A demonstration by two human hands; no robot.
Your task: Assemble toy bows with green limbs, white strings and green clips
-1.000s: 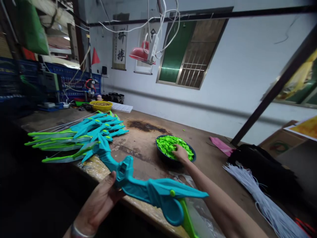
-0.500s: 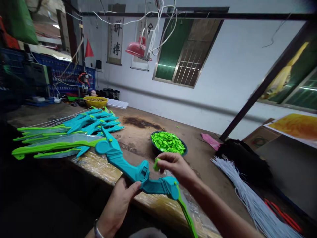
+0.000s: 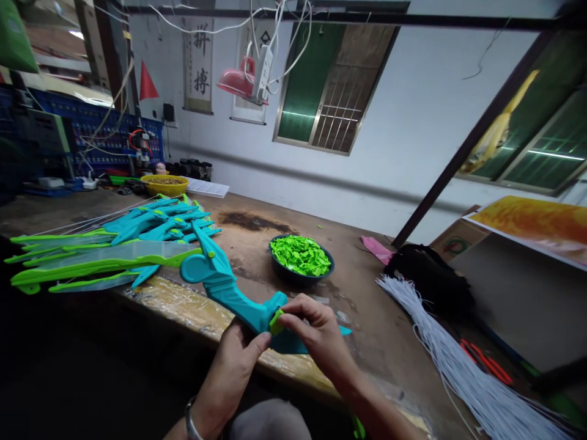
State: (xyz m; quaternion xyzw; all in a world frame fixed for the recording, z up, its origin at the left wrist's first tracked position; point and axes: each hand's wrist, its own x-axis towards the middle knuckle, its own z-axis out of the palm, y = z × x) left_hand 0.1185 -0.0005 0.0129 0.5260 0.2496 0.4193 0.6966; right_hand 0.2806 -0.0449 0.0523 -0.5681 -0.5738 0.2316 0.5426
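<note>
Evidently pinching a small green piece (image 3: 276, 322) between thumb and forefinger of the right hand (image 3: 321, 333), closed to little more than the width of the piece. Taking that piece as clock centre, reaching in with the right hand from three o'clock, with the other fingers bent (overlapping, so hard to separate). Held right up against the chunky middle of a blue bow (image 3: 222, 290); cannot tell whether seated in it.

Gripping the bow with the left hand (image 3: 229, 366) from eight o'clock, with the thumb lying close to the green piece and the other fingers curled behind the grip, mostly out of sight. Stretching from there to ten o'clock, then on into a green limb (image 3: 110, 263), in front of a heap of similar bows (image 3: 156, 223), too tangled to count. Hidden by the right hand along much of the opposite half, apart from a blue point at three o'clock and a scrap of green between four and five, cut off below.

Also visible at one o'clock, heaped in a dark bowl (image 3: 300, 281): many more green pieces. At three, farther out: white cords (image 3: 435, 342), running off the lower edge.
</note>
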